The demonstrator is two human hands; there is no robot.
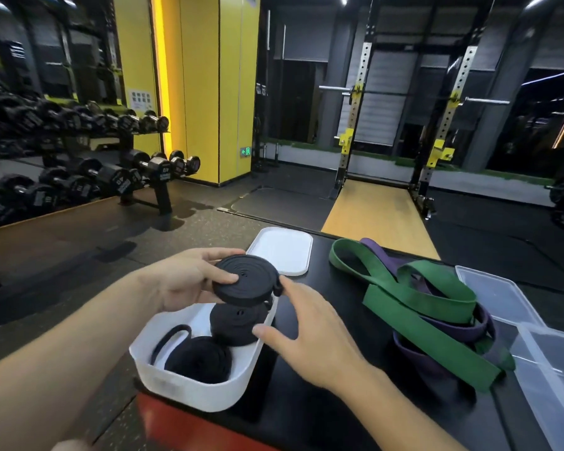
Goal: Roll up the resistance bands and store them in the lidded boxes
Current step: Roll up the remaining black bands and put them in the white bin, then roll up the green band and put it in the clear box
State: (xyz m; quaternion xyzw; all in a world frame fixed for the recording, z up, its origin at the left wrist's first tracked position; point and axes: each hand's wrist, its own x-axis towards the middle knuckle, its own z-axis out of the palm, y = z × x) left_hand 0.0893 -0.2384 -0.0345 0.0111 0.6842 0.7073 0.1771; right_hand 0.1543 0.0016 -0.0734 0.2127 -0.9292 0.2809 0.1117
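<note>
Placement matters: the left hand (183, 281) grips the coiled black band (245, 278) just above the white box (189, 390), over two stored coils (236, 323); the right hand (306, 330), fingers spread, holds nothing. Lower it flat, tail tucked against the wall, lest it unwind.

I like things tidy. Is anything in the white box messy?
Yes. The nearest black roll in the white box has a loose end looping out beside it, not wound in. The other roll in there looks tight.
</note>
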